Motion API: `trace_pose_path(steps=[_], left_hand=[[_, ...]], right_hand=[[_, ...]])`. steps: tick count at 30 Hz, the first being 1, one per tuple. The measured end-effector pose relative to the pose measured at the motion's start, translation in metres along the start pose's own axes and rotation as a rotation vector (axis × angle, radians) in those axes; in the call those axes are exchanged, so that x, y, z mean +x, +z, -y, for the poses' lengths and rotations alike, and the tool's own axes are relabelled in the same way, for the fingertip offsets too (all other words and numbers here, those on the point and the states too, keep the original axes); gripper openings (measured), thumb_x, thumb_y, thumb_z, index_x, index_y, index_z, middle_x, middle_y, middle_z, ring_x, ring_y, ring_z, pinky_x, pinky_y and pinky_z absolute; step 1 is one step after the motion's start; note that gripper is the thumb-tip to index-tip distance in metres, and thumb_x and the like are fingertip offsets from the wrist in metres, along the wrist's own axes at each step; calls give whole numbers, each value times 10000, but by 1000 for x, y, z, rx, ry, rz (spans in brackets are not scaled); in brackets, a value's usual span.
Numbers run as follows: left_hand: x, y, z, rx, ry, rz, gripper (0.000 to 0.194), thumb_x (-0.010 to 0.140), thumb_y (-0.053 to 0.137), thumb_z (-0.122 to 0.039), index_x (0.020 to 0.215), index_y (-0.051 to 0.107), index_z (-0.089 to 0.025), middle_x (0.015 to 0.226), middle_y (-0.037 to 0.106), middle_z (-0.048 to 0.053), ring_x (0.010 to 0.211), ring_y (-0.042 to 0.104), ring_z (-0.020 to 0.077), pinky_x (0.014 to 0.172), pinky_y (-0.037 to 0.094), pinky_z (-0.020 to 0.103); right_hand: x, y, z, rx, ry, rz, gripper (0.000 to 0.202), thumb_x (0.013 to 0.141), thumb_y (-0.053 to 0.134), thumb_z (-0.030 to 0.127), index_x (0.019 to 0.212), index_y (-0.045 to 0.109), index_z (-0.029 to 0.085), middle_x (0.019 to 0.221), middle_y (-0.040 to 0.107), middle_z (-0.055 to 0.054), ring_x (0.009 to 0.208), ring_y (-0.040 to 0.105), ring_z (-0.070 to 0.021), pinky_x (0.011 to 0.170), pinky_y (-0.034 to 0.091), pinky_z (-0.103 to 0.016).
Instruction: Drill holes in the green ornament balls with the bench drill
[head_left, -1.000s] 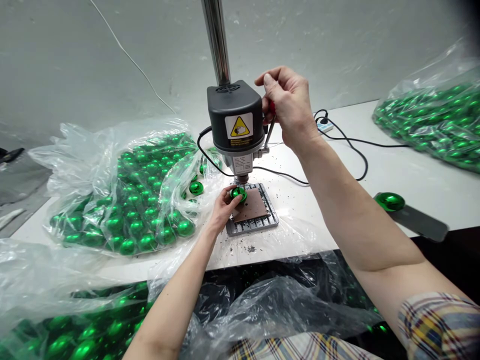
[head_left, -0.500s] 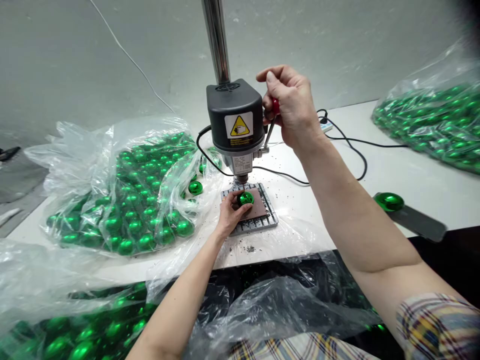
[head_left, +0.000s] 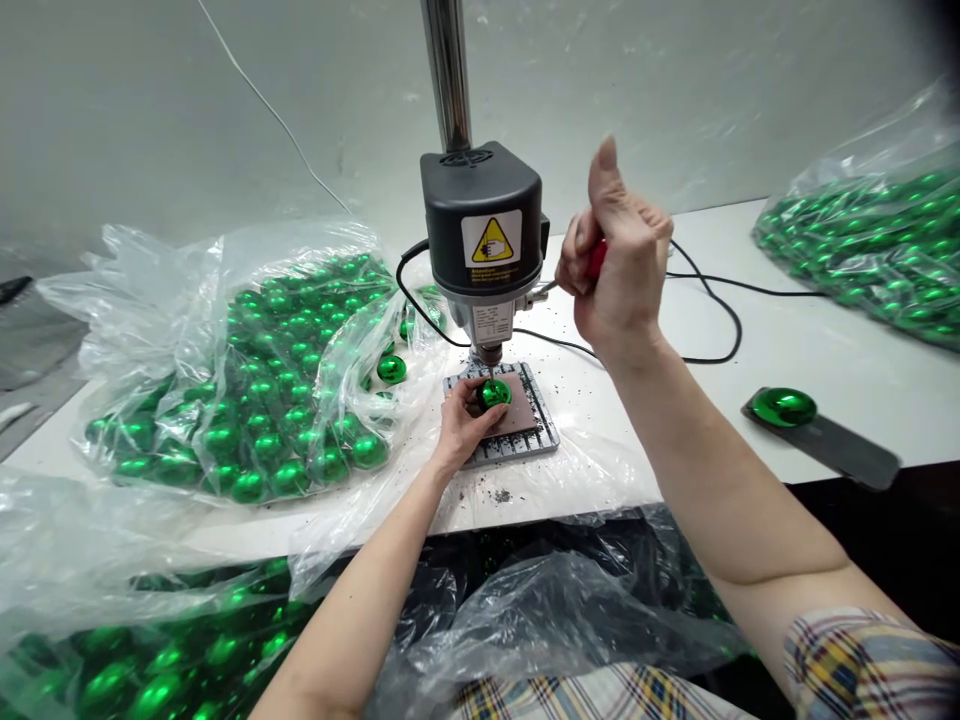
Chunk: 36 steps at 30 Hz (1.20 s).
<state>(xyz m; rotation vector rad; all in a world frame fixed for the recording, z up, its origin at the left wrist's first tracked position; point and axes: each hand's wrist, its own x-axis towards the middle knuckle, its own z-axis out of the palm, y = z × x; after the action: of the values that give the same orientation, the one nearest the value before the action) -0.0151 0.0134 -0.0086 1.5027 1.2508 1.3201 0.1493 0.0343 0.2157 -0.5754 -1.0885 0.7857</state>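
A small bench drill press (head_left: 486, 230) with a black housing and a yellow warning label stands before me. Under its bit, my left hand (head_left: 463, 418) pinches a shiny green ball (head_left: 495, 393) on a brownish pad (head_left: 519, 402). The pad lies on the slotted grey metal base (head_left: 517, 450). The bit's tip meets the top of the ball; whether it has gone in, I cannot tell. Wrapped round the red knob (head_left: 598, 259) of the drill's feed lever is my right hand (head_left: 626, 255), its thumb pointing up.
Clear plastic bags of green balls lie at left (head_left: 277, 400), far right (head_left: 862, 250) and lower left (head_left: 165, 660). A loose ball (head_left: 782, 406) rests on a dark flat object (head_left: 847, 447) at right. A black cable (head_left: 724, 357) crosses the white table (head_left: 697, 420). Dark shavings surround the base.
My right hand has swung the feed lever down and toward me, and its thumb now points up. My left hand and the ball stay under the drill. The view has shifted slightly.
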Motion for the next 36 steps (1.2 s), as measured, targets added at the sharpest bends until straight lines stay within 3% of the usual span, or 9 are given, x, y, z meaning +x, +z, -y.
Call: trace_pose_path(steps=[4,11,15,21,25,29,32,36], left_hand=[[-1,0,-1,-20,1,8,498,690,852,-354,1109,637,-193,1009,687,64,891,647,187,774,508,289],[-1,2,-1,-3,3,16,505,710,838,-372,1126,614,-193,1005,683,61,861,642,171,743,506,273],[-1,1,-1,13,12,16,500,720,834,-371,1129,608,-194,1009,684,65,879,651,180,741,514,275],[-1,1,0,3,7,13,503,704,848,-373,1117,618,-201,997,681,61,870,650,181,742,517,278],[-1,1,1,12,7,17,510,710,844,-382,1126,613,-197,986,680,59,871,648,179,739,518,277],[0,1,1,-4,14,22,518,711,841,-393,1125,605,-191,1027,681,66,908,652,182,760,519,275],[-1,1,0,-17,11,27,525,709,841,-399,1125,599,-187,1014,681,63,904,650,177,767,516,273],[-2,1,-2,-22,-3,27,526,709,838,-405,1123,598,-186,1004,676,60,889,648,172,757,512,267]], right_hand=[[-11,-5,-5,33,-67,-21,672,932,631,492,406,321,213,361,311,39,309,266,-64,356,192,-293],[-24,-14,-12,38,-170,45,687,897,644,566,389,341,216,345,311,40,290,300,-78,353,192,-315],[-31,-16,-18,40,-245,1,679,876,684,542,392,346,206,351,311,47,301,290,-74,361,183,-306],[-40,-20,-33,47,-366,-11,612,908,693,376,442,349,181,372,335,65,313,275,-50,375,201,-278],[-49,-27,-44,20,-428,-8,603,903,683,359,448,331,179,381,330,64,335,289,-54,394,234,-277],[-60,-36,-56,-4,-515,63,599,916,653,305,437,319,173,378,330,61,343,298,-57,406,257,-276],[-59,-33,-52,-23,-494,26,617,917,659,329,426,318,179,371,327,63,338,293,-62,408,261,-280],[-32,-13,-26,-36,-334,-78,611,878,707,462,417,388,217,364,339,60,316,312,-77,368,213,-295]])
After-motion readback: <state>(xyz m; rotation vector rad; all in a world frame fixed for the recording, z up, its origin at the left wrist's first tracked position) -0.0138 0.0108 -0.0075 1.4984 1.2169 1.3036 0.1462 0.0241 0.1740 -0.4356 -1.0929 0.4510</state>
